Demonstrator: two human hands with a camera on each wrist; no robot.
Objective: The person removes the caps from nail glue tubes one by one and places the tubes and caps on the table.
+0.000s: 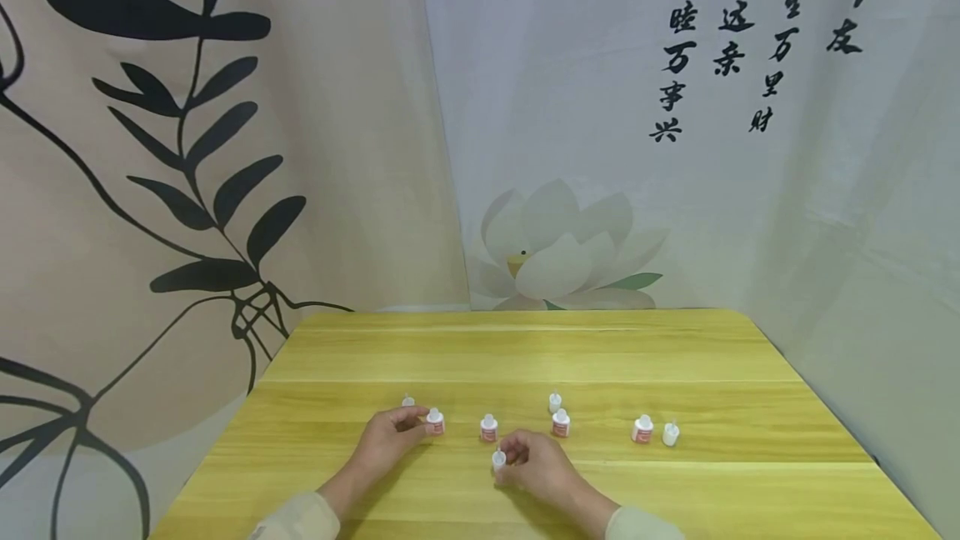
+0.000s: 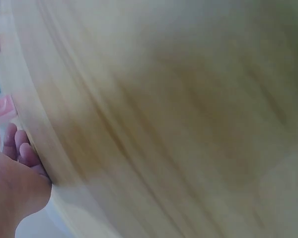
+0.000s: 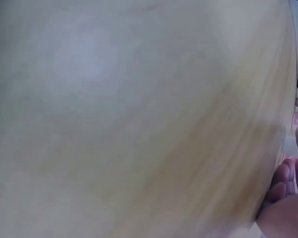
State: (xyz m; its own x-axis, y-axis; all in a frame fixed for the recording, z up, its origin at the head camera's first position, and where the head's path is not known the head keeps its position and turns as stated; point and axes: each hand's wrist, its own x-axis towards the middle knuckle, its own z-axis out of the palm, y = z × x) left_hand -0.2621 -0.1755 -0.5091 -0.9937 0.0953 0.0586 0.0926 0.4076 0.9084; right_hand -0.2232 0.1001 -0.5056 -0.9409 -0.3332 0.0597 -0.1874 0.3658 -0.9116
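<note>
My left hand (image 1: 388, 440) pinches a small white bottle (image 1: 436, 422) with a red-printed label at the table's left middle. Part of a small white cap-like piece (image 1: 408, 401) shows just behind those fingers. My right hand (image 1: 542, 467) holds a similar white piece (image 1: 498, 460), with a thin spike on top, between thumb and fingers. Another labelled bottle (image 1: 489, 428) stands upright slightly behind it. In the left wrist view, the left hand (image 2: 15, 181) sits at the lower left edge; the right wrist view catches the right hand (image 3: 288, 203) at its right edge.
Beyond my right hand, a bottle (image 1: 560, 423) stands in front of a white cap-like piece (image 1: 555, 402). Farther right, another bottle (image 1: 642, 429) stands beside a spiked white piece (image 1: 671, 434). The wooden table (image 1: 525, 348) meets a printed curtain (image 1: 375, 148) at its back.
</note>
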